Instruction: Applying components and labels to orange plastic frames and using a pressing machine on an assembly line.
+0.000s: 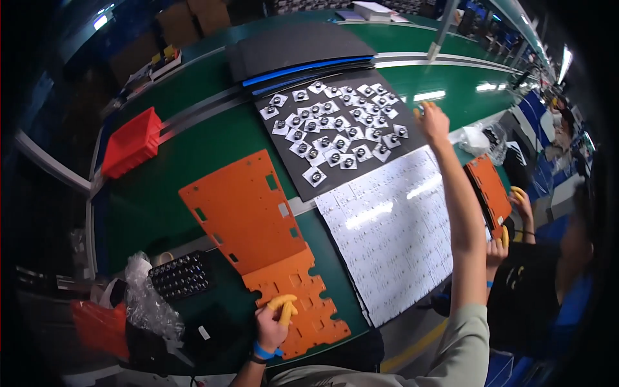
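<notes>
My left hand (273, 326), with yellow finger covers, is over the lower half of a hinged orange fixture plate (296, 278) full of cutouts. Its thumb and forefinger are pinched together; anything between them is too small to make out. The plate's upper half (242, 206) is folded open and away from me. My right hand (433, 122) reaches past the right edge of a black foam sheet (298, 178), fingers curled in, their contents hidden. Across that sheet lie many small white square boards with round black parts (316, 175). Under my right forearm spreads a large white panel (387, 232).
A red bin (132, 143) stands at far left on the green bench (155, 222). Dark foam sheets (300, 48) are stacked at the back. A black tray (180, 274) and clear plastic (151, 303) lie left. At right, another person holds an orange plate (488, 190).
</notes>
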Demonstrator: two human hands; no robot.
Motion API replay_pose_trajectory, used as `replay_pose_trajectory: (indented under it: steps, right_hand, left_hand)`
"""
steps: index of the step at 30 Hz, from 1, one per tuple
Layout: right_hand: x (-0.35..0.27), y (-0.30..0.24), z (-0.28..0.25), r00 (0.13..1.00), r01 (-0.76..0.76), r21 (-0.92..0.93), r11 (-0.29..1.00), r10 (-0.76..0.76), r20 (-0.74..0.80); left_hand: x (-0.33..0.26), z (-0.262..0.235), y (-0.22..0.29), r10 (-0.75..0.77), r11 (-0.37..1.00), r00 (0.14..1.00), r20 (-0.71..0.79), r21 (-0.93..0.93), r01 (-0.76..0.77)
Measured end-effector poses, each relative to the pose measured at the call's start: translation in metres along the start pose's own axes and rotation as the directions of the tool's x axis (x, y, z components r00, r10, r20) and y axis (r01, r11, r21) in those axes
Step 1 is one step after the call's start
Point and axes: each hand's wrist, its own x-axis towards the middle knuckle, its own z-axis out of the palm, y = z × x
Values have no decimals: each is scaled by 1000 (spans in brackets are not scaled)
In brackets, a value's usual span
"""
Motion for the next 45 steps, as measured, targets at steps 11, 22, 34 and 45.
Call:
replay_pose_trajectory:
  steps: [11,22,34,45]
  right_hand:
    - [-245,-197,-182,1000,-19,797,603,11,16]
    - [-430,-209,-239,718,-423,806,-414,390,577]
    - [-398,-87,-227,806,244,117,-963,268,527]
    - [-382,-76,-236,786,343,34,-939,307,537]
  left_hand:
    - [-9,-4,-6,126,991,992,-22,-50,-127]
    - [-12,2,-9,165,980,984,-67,-102,-171]
    - [-12,-1,-11,206,968,976,-68,-134,-213]
    - [-11,-2,-8,203,968,976,-79,-134,-212]
